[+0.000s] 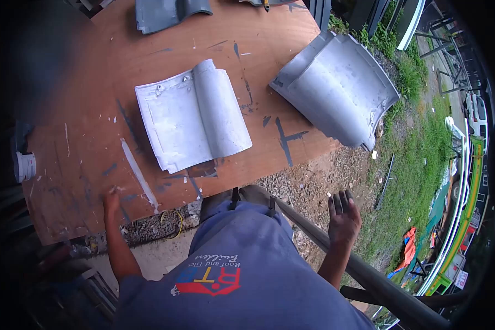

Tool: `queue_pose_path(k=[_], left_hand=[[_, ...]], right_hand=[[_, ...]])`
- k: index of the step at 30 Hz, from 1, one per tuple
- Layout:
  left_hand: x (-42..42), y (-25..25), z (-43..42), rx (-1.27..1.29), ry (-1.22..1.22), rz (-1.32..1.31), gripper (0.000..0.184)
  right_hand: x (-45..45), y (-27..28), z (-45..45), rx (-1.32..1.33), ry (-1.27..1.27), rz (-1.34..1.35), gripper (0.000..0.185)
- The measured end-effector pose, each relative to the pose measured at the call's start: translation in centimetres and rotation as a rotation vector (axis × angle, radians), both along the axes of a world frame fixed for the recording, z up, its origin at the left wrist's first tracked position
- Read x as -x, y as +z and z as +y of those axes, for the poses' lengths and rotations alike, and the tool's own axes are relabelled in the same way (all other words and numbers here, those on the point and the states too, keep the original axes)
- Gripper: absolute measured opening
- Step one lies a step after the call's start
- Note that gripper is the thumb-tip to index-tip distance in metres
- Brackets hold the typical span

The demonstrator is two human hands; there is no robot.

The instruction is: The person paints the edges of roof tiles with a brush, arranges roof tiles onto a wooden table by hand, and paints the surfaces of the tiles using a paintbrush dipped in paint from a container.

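Observation:
A whitish roof tile with a rounded ridge along its right side lies on the paint-marked wooden board in front of me. To its right, pale grey roof tiling, seemingly two pieces overlapped, juts past the board's edge. My left hand is over the near left part of the board, apart from the tile; its fingers blend into the brown surface. Off the board to the right, my right hand is raised over the gravel with fingers spread and nothing in it.
A darker grey tile lies at the board's far side. A white tub sits by the left edge. A dark metal rail slants past my right side. Gravel and grass border the board.

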State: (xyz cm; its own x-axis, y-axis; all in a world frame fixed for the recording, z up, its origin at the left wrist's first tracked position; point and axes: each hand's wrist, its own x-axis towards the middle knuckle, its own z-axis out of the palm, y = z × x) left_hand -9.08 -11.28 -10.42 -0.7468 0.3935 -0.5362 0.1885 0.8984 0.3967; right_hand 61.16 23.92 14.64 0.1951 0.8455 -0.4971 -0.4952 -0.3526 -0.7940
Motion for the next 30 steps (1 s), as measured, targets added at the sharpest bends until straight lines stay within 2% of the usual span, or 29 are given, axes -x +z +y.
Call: queue_pose_path(k=[1,2,3,5,6,7,9,10,11,12,14,15,17,19,21,22,23,24,27,30], left_hand=[[-1.8,3.4,4.7,-0.144,0.071,0.129,0.046],[-4.2,7.8,10.3,-0.286,0.123,0.261,0.046],[-3.4,7.1,12.7,-0.385,0.119,0.339,0.043],[-7.2,11.8,19.3,-0.532,0.081,0.415,0.041],[-9.5,13.6,21.7,-0.609,0.061,0.403,0.04],[-11.7,14.5,24.4,-0.7,0.032,0.381,0.039],[-16.2,14.2,28.2,-0.848,-0.007,0.232,0.036],[-18.6,13.9,29.9,-0.838,0.009,0.078,0.035],[-21.3,12.2,31.7,-0.99,0.051,-0.108,0.035],[-24.1,13.8,33.4,-0.933,0.005,-0.239,0.037],[-28.7,13.0,36.8,-0.904,-0.117,-0.337,0.042],[-31.0,13.3,38.7,-0.927,-0.191,-0.328,0.043],[-34.6,14.6,42.3,-0.854,-0.341,-0.282,0.047],[-37.9,15.9,45.8,-0.945,-0.378,-0.291,0.053],[-39.5,17.6,49.2,-0.941,-0.371,-0.281,0.055],[-39.8,17.7,51.0,-0.949,-0.474,-0.082,0.057],[-40.3,17.8,52.5,-0.947,-0.572,0.112,0.06],[-40.8,17.7,53.7,-0.937,-0.557,0.112,0.06],[-42.2,17.9,56.0,-0.881,-0.511,0.144,0.064],[-42.0,18.7,56.9,-0.947,-0.382,0.029,0.068]], right_hand=[[1.8,1.1,3.1,-0.218,0.105,-0.032,0.052],[3.9,2.7,6.3,-0.379,0.17,-0.191,0.048],[5.3,4.0,9.1,-0.552,0.213,-0.481,0.044],[4.7,4.7,15.9,-0.873,0.3,-1.131,0.041],[5.0,6.8,18.4,-0.946,0.338,-1.566,0.041],[5.0,8.0,21.0,-0.95,0.366,-1.648,0.041],[4.6,9.4,25.7,-0.872,0.368,-1.517,0.042],[3.9,10.0,28.4,-0.831,0.374,-1.564,0.044],[3.0,10.3,31.2,-0.788,0.387,-1.602,0.046],[2.1,10.1,34.0,-0.792,0.37,-1.607,0.046],[0.6,9.6,39.5,-0.847,0.353,-1.761,0.052],[0.0,9.3,41.6,-0.869,0.353,-1.748,0.052],[-1.3,7.8,45.2,-0.739,0.503,-1.885,0.057],[-2.8,6.7,47.1,-0.705,0.579,-1.889,0.054],[-3.5,7.4,46.9,-0.289,0.817,-1.79,0.046],[-4.2,6.5,46.9,-0.298,0.836,-1.78,0.046],[-5.3,5.5,46.9,-0.434,0.722,-1.731,0.04],[-6.0,4.8,47.2,-0.562,0.606,-1.674,0.035],[-6.7,3.5,47.6,-0.713,0.574,-1.683,0.03],[-7.2,2.4,47.9,-0.841,0.484,-1.638,0.025]])
